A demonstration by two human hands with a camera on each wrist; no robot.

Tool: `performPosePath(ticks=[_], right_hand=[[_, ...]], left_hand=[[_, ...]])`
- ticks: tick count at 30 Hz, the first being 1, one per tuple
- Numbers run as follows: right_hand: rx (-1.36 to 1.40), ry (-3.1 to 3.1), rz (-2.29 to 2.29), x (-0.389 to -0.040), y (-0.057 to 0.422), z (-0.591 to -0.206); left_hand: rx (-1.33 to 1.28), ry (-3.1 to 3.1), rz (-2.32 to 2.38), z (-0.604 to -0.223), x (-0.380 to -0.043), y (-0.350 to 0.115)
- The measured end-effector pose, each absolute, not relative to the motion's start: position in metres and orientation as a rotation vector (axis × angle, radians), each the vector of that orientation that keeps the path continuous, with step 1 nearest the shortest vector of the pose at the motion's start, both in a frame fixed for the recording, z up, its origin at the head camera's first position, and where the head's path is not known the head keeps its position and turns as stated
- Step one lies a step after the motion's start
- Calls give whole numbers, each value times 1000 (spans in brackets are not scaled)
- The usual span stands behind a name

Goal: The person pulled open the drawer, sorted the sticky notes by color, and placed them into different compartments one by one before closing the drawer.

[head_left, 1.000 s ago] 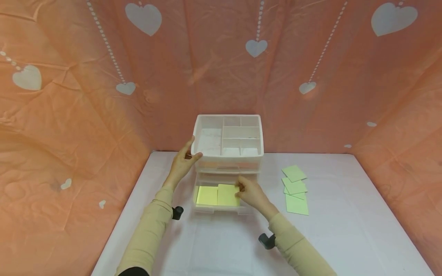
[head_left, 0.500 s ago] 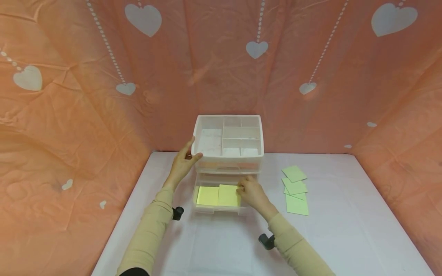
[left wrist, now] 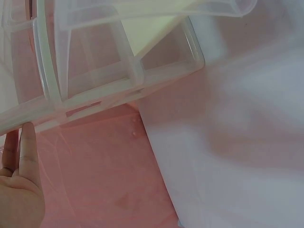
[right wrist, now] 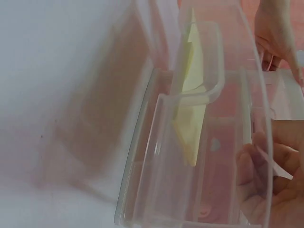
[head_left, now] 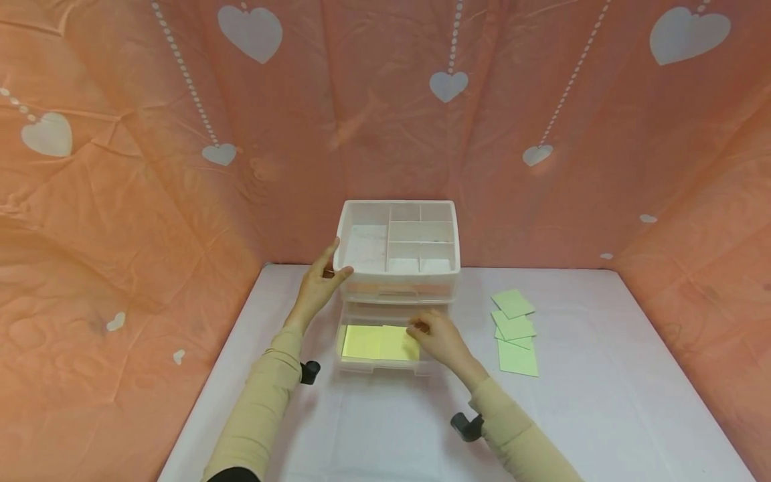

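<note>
A small white plastic drawer organizer (head_left: 397,271) stands at the back of the table, its lower clear drawer (head_left: 388,367) pulled out. My left hand (head_left: 316,288) rests against the organizer's left front corner, fingers along the side and thumb at the front. In the left wrist view, two straight fingers (left wrist: 29,152) touch the plastic edge. Yellow sticky notes (head_left: 361,342) lie side by side in the drawer. Above their right end is my right hand (head_left: 442,338), fingers loosely bent. Through the clear front in the right wrist view, no note shows between its fingers.
Several pale green sticky notes (head_left: 515,328) lie overlapping on the white table (head_left: 602,375), right of the organizer. The organizer's top tray (head_left: 367,244) is divided into compartments. An orange cloth (head_left: 391,134) with white hearts hangs behind and at both sides.
The right yellow note has settled lower, its top edge now about level with its neighbour. My right hand has shifted slightly over it and let go. The left hand has stayed put.
</note>
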State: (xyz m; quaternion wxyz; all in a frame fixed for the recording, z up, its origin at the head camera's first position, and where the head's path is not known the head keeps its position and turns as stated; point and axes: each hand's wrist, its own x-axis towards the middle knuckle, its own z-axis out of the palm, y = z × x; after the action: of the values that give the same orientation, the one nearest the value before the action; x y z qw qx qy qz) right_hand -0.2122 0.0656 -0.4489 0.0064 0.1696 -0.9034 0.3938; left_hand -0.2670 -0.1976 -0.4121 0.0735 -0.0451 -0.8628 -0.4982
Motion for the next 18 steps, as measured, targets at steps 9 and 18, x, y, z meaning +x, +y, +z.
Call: performPosePath(ticks=[9, 18], right_hand=[[572, -2619, 1796, -196, 61, -446], [574, -2438, 2274, -171, 54, -446]], left_hand=[[-134, -2592, -1493, -412, -265, -198], [-157, -2630, -1433, -412, -265, -197]])
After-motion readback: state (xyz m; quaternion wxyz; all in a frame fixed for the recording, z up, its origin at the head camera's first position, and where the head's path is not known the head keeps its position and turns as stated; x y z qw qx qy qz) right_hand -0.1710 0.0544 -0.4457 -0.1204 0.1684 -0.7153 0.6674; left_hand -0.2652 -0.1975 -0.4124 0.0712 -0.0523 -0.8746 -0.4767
